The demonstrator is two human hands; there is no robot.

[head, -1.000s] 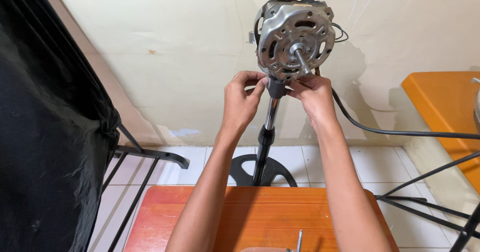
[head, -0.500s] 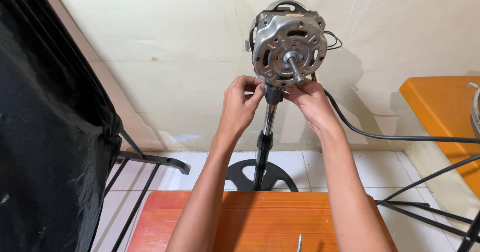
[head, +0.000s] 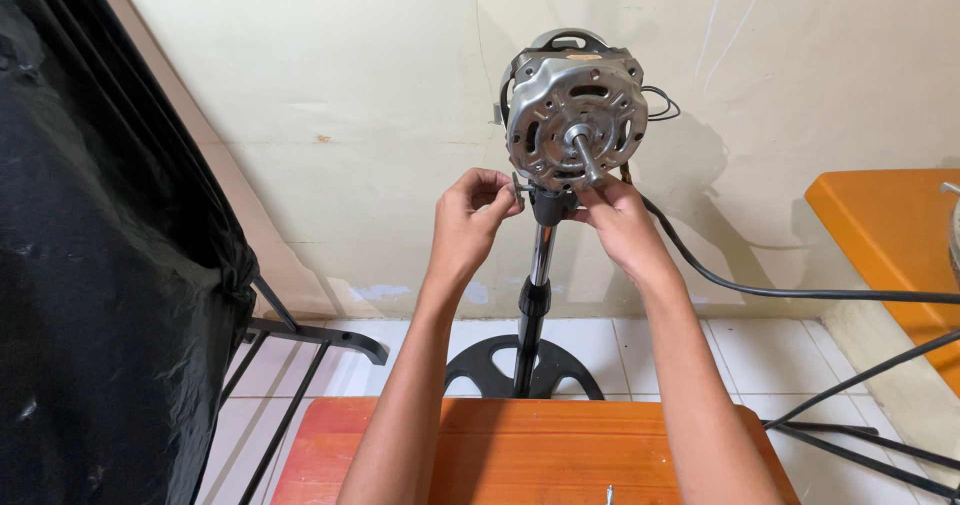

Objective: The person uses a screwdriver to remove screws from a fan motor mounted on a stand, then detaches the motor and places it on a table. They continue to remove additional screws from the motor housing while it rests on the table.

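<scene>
Here, left hand (head: 470,215) pinching screw (head: 516,189) w/ fingertips, right hand (head: 618,220) gripping motor neck (head: 549,205).

Bright, even light falls from the front. The bare silver metal fan motor (head: 574,115) above the hands casts a soft grey shadow on the cream wall (head: 330,95), right of them. Focus is sharp throughout. Wide-angle distortion bends the edges; the black cloth (head: 90,295) far left stays dark.
</scene>
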